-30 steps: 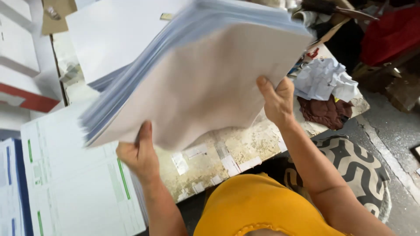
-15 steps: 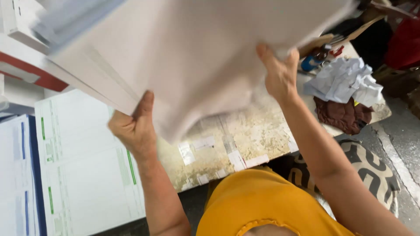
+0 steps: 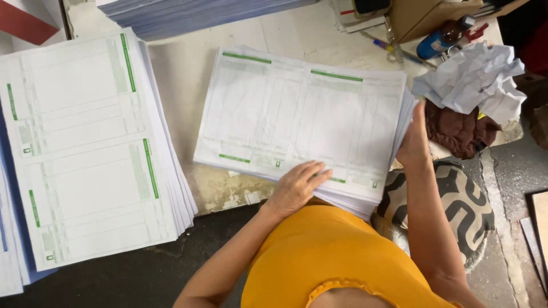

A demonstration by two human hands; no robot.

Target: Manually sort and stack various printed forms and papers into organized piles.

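A thick stack of printed forms (image 3: pixel 302 122) lay flat on the worn table (image 3: pixel 188 74). The left hand (image 3: pixel 297 185) rested open and flat on the stack's near edge, and the right hand (image 3: pixel 414 140) pressed open against its right side, gripping nothing. Another big pile of forms (image 3: pixel 85 148) sat well to the left, and crumpled paper (image 3: pixel 474 77) lay just beside the right hand.

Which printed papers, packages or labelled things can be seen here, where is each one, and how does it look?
Form stack: table centre, under left hand, right hand at its edge; white, green bars.
Second stack: left; white, green bars.
Blue-edged stack: top.
Bottle: top right; blue, labelled.
Box: top right; brown cardboard.
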